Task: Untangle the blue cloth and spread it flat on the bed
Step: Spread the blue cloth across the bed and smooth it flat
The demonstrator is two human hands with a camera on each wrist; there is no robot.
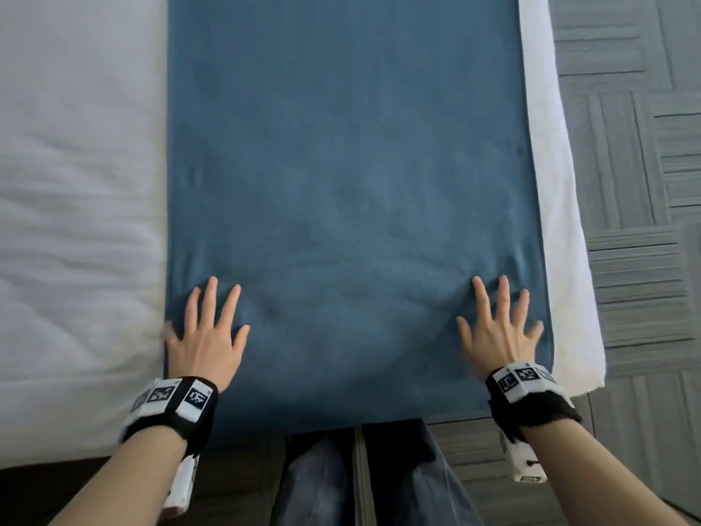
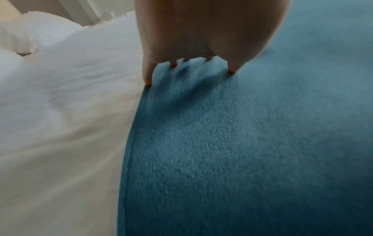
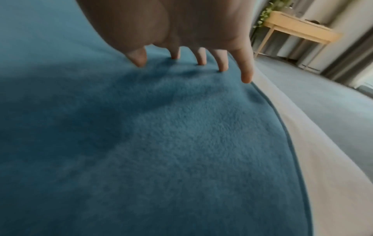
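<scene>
At the bottom centre of the head view, the person's legs (image 1: pixel 360 476) stand against the near end of the bed (image 1: pixel 76 222). Each forearm carries a black wrist strap (image 1: pixel 170 408) with printed marker tiles.

The left hand (image 1: pixel 206 336) lies palm down at lower left of the frame, on the near left corner of the blue cloth (image 1: pixel 349 165). Its fingers (image 1: pixel 208 298) are straight and spread, gripping nothing; the thumb reaches the cloth's left hem. The left wrist view shows fingertips (image 2: pixel 173 63) pressing into the pile.

The right hand (image 1: pixel 497 332) lies palm down at lower right, near the right hem, fingers likewise straight, spread and holding nothing. Shallow creases run between the two hands.

Beyond the hands, the cloth extends flat up the frame to its top edge, over the white bedding. A white strip of bedding (image 1: pixel 550 184) borders its right side; grey patterned carpet (image 1: pixel 645 146) fills the right of the frame.
</scene>
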